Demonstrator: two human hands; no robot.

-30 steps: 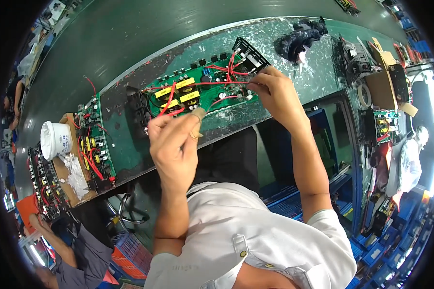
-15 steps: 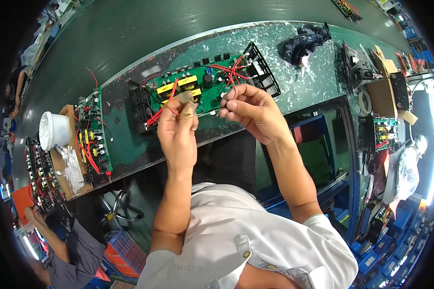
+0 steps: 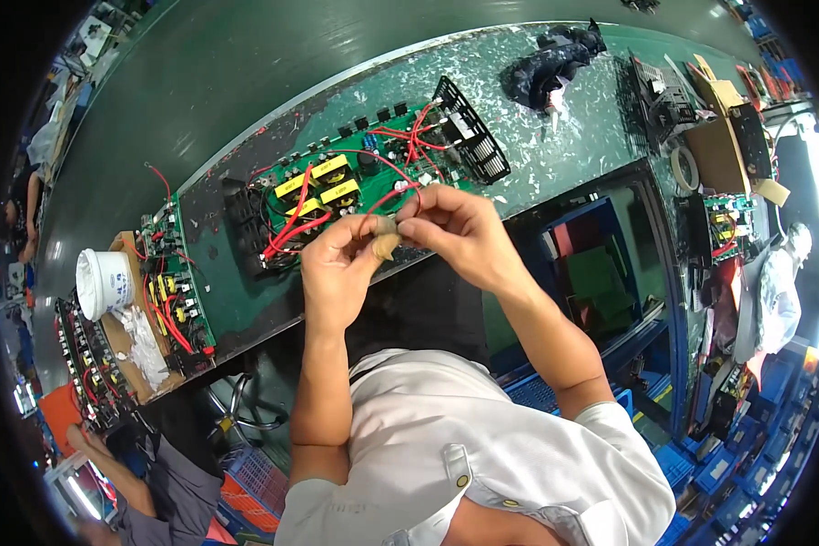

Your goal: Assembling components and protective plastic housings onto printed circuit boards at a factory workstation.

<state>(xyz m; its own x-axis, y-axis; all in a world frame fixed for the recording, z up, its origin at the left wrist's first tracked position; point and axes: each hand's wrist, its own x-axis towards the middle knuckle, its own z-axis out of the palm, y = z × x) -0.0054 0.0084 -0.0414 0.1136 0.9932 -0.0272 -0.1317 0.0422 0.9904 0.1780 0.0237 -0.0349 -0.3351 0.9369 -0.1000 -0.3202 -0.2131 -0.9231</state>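
Fingertip to fingertip, my two hands meet just in front of a green circuit board (image 3: 348,146). My left hand (image 3: 335,268) is closed in a pinch on a thin red wire (image 3: 380,200), with tan coverings on its thumb and finger. My right hand (image 3: 460,232) pinches a red wire too; the wire ends are hidden between the fingers. Yellow-wrapped transformers (image 3: 331,168) and thicker red wires (image 3: 291,238) sit on the board's left part. A slotted black end panel (image 3: 471,132) stands at its right end, a black end piece (image 3: 244,218) at its left.
Another wired board (image 3: 168,273) lies left, beside a white tub (image 3: 105,282) and a cardboard box (image 3: 146,337). Black cloth (image 3: 551,68) lies at the far right. A tape roll (image 3: 684,169) is near the right edge. A co-worker's arm (image 3: 114,469) shows lower left.
My hands have come together from being apart, the left moving right and both slightly down. The view has shifted, so the board appears farther left.
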